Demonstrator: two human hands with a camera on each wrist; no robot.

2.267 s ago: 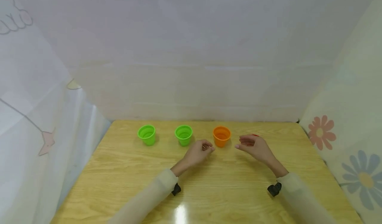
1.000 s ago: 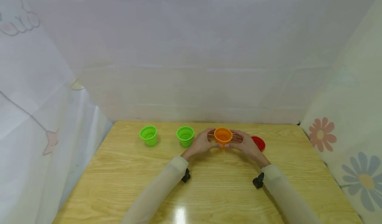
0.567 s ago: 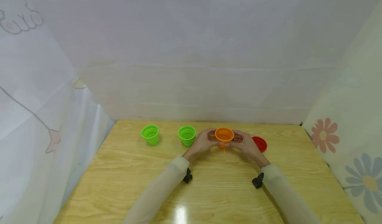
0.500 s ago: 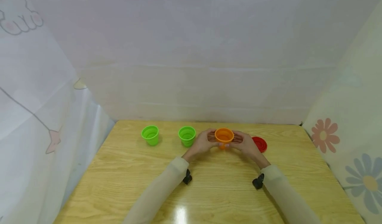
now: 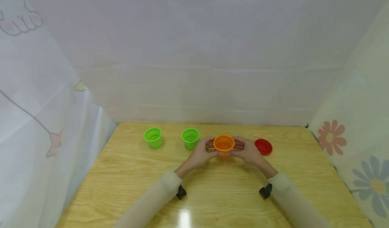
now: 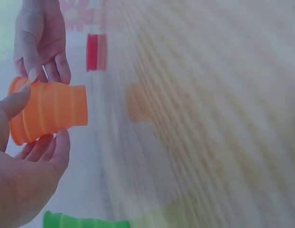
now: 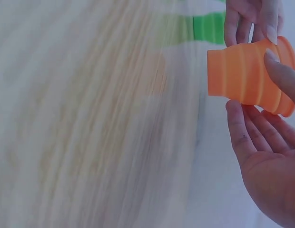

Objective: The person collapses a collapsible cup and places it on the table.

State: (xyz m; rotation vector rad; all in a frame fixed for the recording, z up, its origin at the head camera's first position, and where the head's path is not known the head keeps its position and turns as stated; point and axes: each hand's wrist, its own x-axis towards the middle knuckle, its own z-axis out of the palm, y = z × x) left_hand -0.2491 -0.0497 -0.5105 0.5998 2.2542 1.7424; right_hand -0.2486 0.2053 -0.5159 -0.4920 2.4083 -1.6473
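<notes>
Both hands grip an orange collapsible cup [image 5: 224,144] from its two sides, thumbs on the near side and fingers behind. In the left wrist view the orange cup [image 6: 52,107] is fully extended, its ridged wall showing, and its base is off the table. The left hand [image 5: 201,152] holds the cup's left side. On the opposite side is the right hand [image 5: 247,151], its thumb pressed near the rim in the right wrist view, where the cup [image 7: 250,76] also hangs above the tabletop.
Two extended green cups [image 5: 153,137] stand left of the hands; the nearer green cup [image 5: 190,138] is close to the left hand. A flattened red cup [image 5: 263,147] lies right of the right hand. The wooden table [image 5: 212,194] ends at a pale curtain [image 5: 194,69].
The hands came in around the standing orange cup and took hold of it. Since half a second ago they have lifted it and drawn it slightly nearer and left.
</notes>
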